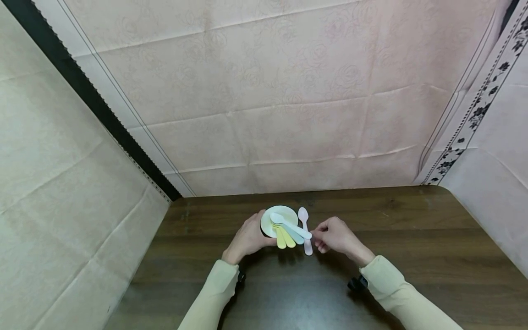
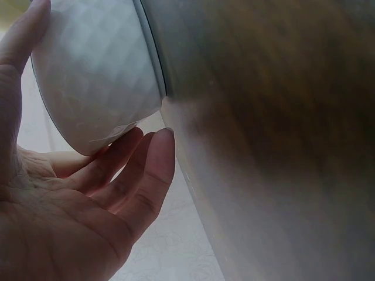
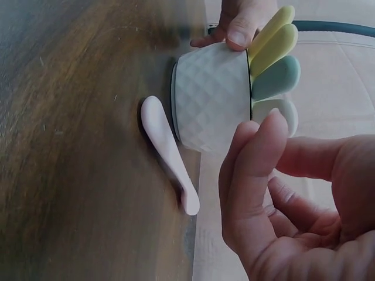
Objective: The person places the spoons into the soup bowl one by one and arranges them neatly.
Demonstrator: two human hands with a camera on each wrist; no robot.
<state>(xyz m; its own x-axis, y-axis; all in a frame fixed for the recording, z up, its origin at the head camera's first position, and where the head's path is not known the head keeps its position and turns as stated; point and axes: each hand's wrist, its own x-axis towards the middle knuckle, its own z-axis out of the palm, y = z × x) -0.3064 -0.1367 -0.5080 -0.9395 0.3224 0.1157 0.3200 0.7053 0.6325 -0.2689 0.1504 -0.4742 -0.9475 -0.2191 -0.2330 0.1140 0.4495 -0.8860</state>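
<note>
My left hand (image 1: 250,236) holds the side of a white bowl (image 2: 94,64) with a diamond-patterned wall. Its thumb (image 3: 240,35) lies by the rim in the right wrist view. Two yellow spoons (image 3: 274,42), a teal spoon (image 3: 276,77) and a pale blue spoon (image 1: 294,227) lean in the bowl with their handles out over the rim. The thumb and index finger of my right hand (image 1: 336,234) come together at the pale blue spoon's handle end, seemingly pinching it; the exact contact is hidden. Beside the bowl, a pink spoon (image 3: 167,140) lies on the table.
The brown wooden table (image 1: 297,293) ends just behind the bowl. Pale patterned cloth (image 1: 288,137) hangs beyond its far edge, with more cloth (image 1: 62,238) at the left and right. A dark band (image 1: 107,110) runs down the left corner.
</note>
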